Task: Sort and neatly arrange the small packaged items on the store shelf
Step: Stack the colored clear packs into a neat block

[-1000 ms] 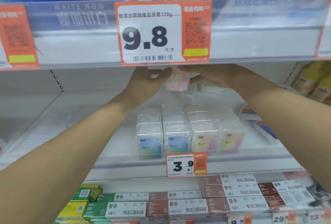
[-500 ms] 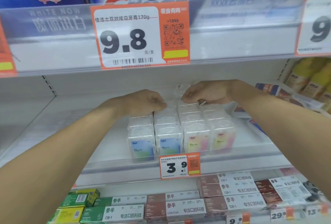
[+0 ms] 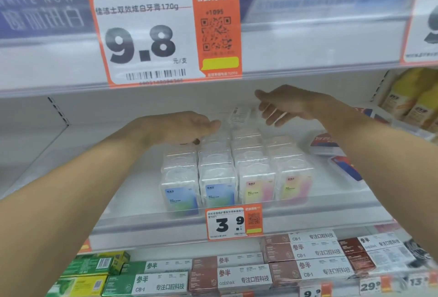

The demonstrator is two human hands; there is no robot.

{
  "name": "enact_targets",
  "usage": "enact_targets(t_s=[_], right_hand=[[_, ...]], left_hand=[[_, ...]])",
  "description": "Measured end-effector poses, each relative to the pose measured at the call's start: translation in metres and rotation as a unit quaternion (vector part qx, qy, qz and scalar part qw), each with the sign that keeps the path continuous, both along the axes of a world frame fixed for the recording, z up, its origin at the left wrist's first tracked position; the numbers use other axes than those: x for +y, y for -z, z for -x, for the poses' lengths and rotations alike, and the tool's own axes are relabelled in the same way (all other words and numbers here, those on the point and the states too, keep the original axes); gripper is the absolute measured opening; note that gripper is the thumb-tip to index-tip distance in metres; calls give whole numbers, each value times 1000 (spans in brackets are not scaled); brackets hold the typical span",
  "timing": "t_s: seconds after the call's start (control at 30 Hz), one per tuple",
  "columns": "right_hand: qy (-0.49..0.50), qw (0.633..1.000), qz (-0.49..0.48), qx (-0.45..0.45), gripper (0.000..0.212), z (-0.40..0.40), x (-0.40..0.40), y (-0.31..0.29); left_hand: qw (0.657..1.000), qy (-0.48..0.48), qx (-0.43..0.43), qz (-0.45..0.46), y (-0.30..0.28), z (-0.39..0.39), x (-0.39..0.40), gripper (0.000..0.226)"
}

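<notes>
Several clear plastic boxes stand in four rows on the white shelf (image 3: 123, 204): two left rows with blue-green labels (image 3: 181, 197), two right rows with pink-yellow labels (image 3: 257, 191). One more clear box (image 3: 239, 116) stands alone behind the rows, its white back label facing me. My left hand (image 3: 182, 128) hovers palm down over the back of the left rows, fingers relaxed and holding nothing. My right hand (image 3: 284, 104) is raised above the back of the right rows, fingers spread, just right of the lone box and not gripping it.
Red-and-blue flat packs (image 3: 327, 145) lie to the right of the rows, yellow bottles (image 3: 412, 99) farther right. The upper shelf edge with the 9.8 price tag (image 3: 163, 33) hangs low over my hands. A 3.9 tag (image 3: 233, 223) marks the front rail. Toothpaste cartons (image 3: 239, 277) fill the shelf below.
Both hands let go of the boxes at the back of the rows and opened. My right hand lifted up and away; the left stayed low over the left rows.
</notes>
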State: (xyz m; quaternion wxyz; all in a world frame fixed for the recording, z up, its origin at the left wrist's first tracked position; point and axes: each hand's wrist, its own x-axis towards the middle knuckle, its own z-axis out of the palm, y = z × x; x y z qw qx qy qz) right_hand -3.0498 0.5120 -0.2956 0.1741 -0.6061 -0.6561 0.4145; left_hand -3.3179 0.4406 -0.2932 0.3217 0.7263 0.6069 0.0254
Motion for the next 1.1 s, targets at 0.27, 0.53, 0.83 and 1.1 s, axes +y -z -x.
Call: enact_targets(t_s=[0.27, 0.53, 0.83, 1.1], right_hand=[[-33, 941, -144, -305, 70, -18, 62, 58], [27, 980, -100, -171, 55, -17, 41, 52], [180, 965, -174, 78, 73, -47, 4, 27], [139, 959, -128, 210, 34, -37, -3, 13]], left_hand=[[995, 10, 59, -77, -5, -44, 61, 46], [985, 19, 164, -44, 16, -93, 114, 75], [998, -33, 14, -55, 26, -102, 125, 52], [957, -97, -270, 36, -14, -27, 86, 36]])
